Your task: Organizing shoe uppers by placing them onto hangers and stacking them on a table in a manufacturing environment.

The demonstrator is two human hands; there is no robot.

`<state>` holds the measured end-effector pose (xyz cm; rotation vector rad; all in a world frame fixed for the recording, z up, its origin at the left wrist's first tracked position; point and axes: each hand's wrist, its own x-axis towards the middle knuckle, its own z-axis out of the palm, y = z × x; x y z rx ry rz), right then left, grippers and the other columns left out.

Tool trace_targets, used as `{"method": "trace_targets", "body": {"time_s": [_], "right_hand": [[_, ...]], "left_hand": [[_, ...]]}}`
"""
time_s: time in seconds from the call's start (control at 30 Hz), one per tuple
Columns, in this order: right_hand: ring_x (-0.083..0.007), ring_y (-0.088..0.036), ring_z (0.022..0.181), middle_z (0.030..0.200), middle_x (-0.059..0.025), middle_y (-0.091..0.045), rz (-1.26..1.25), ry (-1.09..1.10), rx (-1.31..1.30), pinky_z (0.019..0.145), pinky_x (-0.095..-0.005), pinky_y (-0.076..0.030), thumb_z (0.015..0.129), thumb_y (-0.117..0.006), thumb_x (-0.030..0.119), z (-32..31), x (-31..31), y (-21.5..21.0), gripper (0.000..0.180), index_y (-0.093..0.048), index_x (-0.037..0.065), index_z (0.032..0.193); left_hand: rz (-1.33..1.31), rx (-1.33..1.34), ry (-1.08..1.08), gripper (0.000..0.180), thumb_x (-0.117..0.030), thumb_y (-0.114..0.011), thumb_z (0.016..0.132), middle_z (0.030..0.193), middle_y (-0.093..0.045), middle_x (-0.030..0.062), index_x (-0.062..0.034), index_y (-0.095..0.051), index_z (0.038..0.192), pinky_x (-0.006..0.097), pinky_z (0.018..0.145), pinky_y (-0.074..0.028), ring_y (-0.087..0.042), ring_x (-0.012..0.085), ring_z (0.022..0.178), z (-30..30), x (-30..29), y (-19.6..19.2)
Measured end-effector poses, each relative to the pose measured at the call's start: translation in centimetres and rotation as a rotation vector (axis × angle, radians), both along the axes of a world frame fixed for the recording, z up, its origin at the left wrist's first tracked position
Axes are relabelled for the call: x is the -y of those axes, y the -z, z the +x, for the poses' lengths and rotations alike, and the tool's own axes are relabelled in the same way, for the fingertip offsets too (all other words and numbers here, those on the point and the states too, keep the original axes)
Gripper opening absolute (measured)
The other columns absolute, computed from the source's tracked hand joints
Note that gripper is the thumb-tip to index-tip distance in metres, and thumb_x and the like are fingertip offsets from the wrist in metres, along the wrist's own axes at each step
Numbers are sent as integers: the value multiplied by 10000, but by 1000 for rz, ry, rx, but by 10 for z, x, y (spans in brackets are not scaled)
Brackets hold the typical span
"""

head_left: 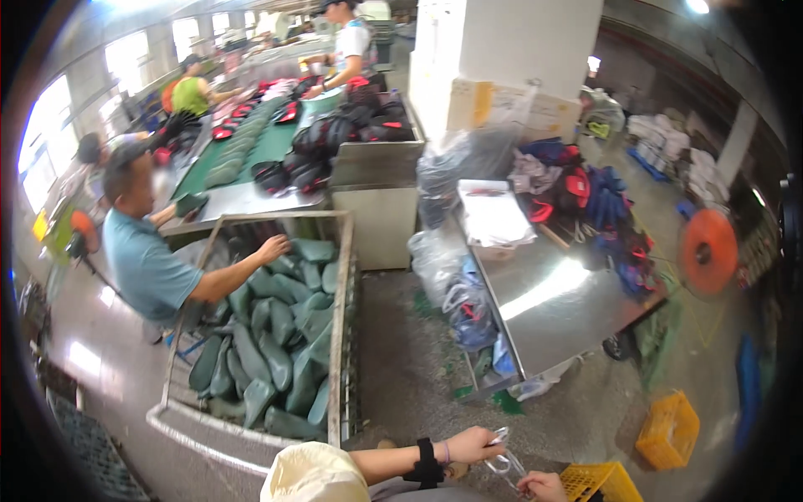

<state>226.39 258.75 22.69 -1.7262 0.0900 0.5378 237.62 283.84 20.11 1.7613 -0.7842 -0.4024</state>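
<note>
My left hand (473, 445), with a black band on the wrist, is closed on a thin, pale, looped strand (506, 463) that looks like cord. Lower and to the right, my right hand (542, 485) pinches the strand's other end, partly cut off by the picture's lower edge. A yellow plastic crate (600, 482) stands just right of my right hand. To my left is a metal-framed cage cart (338, 335) heaped with green shoe lasts (274, 360). A co-worker in a blue shirt (155, 259) reaches into it with one hand and holds a green last in the other.
Ahead right, a metal table (544, 322) carries papers (495, 213) and a pile of shoe uppers (577, 188). A second yellow crate (669, 431) and an orange round fan (709, 251) stand at right. A conveyor (201, 171) with lasts and more workers lies beyond the cart, beside a pillar (527, 50).
</note>
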Motion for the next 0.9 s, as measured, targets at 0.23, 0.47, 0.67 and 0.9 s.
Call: {"method": "trace_targets", "body": {"time_s": [0.23, 0.47, 0.67, 0.9], "right_hand": [[-89, -372, 462, 572, -4, -447, 123, 636, 163, 459, -243, -348, 895, -501, 213, 56, 23, 67, 200, -588, 39, 848], [-149, -386, 534, 552, -20, -354, 1384, 340, -201, 545, -299, -365, 840, -447, 523, 85, 16, 24, 473, -563, 106, 648], [-249, -579, 809, 846, -134, -619, 607, -469, -78, 751, -385, -449, 616, -696, 565, 109, 46, 24, 652, -645, -65, 774], [-117, -561, 719, 786, -31, -629, 243, -388, 49, 664, -276, -447, 677, -766, 170, 140, 40, 24, 273, -641, 1, 851]], "left_hand": [[-78, -194, 436, 292, -264, -527, 846, 581, -542, 58, -2, -556, 721, 315, 500, -405, -524, 157, 511, -26, 37, -30], [-557, -941, -98, 236, -257, -477, 914, 583, -500, -6, -54, -563, 828, 201, 370, -300, -414, 43, 438, -17, 57, -6], [-679, -1032, -82, 216, -184, -473, 921, 618, -463, -43, -38, -559, 1055, 166, 390, -263, -358, 9, 466, -27, 64, -19], [101, -275, 104, 299, -204, -449, 909, 616, -525, 44, -117, -405, 1192, 286, 454, -403, -523, 146, 502, 7, 83, -37]]}}
